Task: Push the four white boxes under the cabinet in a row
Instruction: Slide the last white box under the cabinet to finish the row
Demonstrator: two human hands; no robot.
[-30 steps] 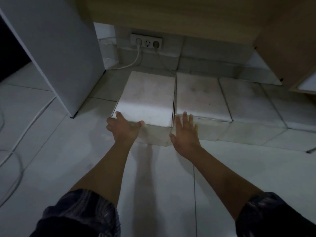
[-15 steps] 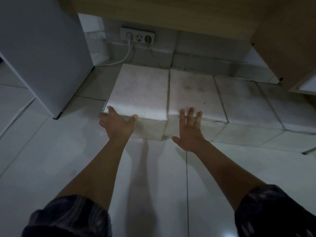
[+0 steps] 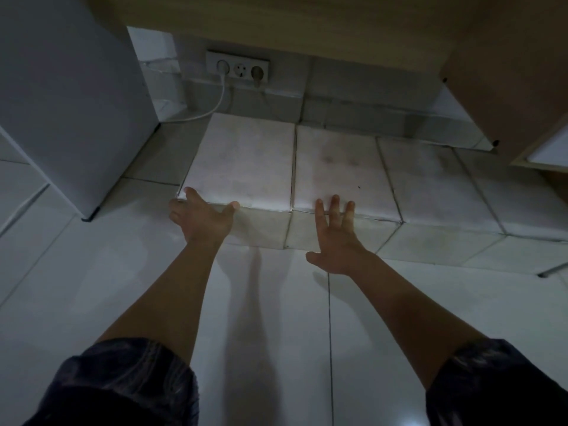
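Observation:
Several white boxes stand side by side on the tiled floor beneath the wooden cabinet (image 3: 307,23). The leftmost box (image 3: 246,158) has my left hand (image 3: 201,219) pressed flat against its front top edge, fingers spread. My right hand (image 3: 336,238) lies open against the front of the second box (image 3: 338,167), fingers pointing up over its edge. A third box (image 3: 430,182) and a fourth box (image 3: 516,192) continue the row to the right. The front faces of the first two boxes are nearly level.
A grey-white cabinet side (image 3: 73,96) stands left of the boxes. On the back wall is a socket strip (image 3: 238,67) with a white cable (image 3: 212,109) running down left. A wooden panel (image 3: 507,75) hangs at the upper right.
The leftmost box has slid back toward the wall and come almost level with the second one. Both hands moved forward with it, and the view shifted closer.

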